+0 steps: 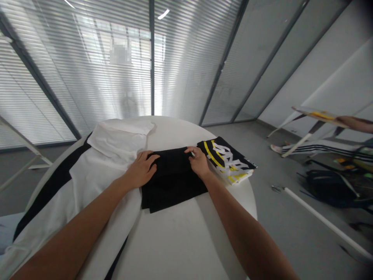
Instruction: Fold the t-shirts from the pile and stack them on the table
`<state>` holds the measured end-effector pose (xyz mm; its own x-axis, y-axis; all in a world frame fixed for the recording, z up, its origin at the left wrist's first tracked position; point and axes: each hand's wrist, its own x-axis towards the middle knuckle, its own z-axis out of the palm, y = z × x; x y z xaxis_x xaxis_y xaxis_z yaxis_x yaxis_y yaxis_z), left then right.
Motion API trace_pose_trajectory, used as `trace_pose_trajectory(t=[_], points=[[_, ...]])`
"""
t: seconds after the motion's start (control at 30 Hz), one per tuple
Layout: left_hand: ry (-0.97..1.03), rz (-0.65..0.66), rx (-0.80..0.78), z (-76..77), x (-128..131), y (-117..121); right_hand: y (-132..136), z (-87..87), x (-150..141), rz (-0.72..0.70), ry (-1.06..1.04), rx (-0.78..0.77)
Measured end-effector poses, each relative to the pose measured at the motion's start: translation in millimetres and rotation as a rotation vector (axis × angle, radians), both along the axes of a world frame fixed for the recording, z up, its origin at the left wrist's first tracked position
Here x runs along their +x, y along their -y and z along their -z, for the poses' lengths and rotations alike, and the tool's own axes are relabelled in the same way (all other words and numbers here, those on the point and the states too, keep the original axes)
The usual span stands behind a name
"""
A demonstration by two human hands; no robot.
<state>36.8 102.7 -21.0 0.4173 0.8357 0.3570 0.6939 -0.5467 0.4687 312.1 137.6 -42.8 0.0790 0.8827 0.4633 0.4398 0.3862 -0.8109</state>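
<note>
Pressing my left hand [140,169], fingers spread, on the folded black cloth [171,184] in the middle of the bench [175,241], I pinch its far edge with my right hand [199,161]. A yellow-printed black garment [225,159] lies just beside it, near the bench's right edge; a white garment [67,179] drapes over the left edge. A hard tug could slip the fold or shove that printed garment off.

The head-worn camera is looking forward and down, close above a round white tabletop [175,245], facing a glass wall with slatted blinds [72,77]
</note>
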Motion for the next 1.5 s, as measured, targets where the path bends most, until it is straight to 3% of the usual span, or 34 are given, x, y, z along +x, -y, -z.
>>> trace_pose_trajectory(t=[0.13, 0.27, 0.37, 0.63, 0.87, 1.1, 1.2, 1.3, 1.5], points=[[-0.235, -0.107, 0.021, 1.8, 2, 5, 4, -3.0, -1, 0.087, 0.249, 0.032], [-0.345, -0.323, 0.068, 2.6, 4, 5, 11, -6.5, -5, 0.123, 0.533, -0.113], [-0.354, -0.387, 0.075, 3.4, 4, 2, 17, -15.0, -7, 0.085, 0.682, -0.217], [-0.304, -0.419, 0.016, 1.2, 1, -4, 26, -35.9, -3, 0.081, 0.663, -0.482], [-0.053, -0.369, -0.026, 4.1, -6, -12, 24, -30.2, 4, 0.1, 0.632, -0.476], [0.389, -0.27, -0.117, -8.6, -8, -14, 13, -21.1, 10, 0.185, 0.495, -0.428], [0.594, -0.204, -0.271, -12.9, -8, -15, 8, -17.0, 14, 0.238, 0.424, -0.452], [0.739, -0.251, -0.483, -16.9, -7, -14, 5, -13.5, 16, 0.247, 0.391, -0.468], [0.747, -0.346, -0.784, -24.5, -11, -11, 6, -18.8, 14, 0.281, 0.444, -0.563]])
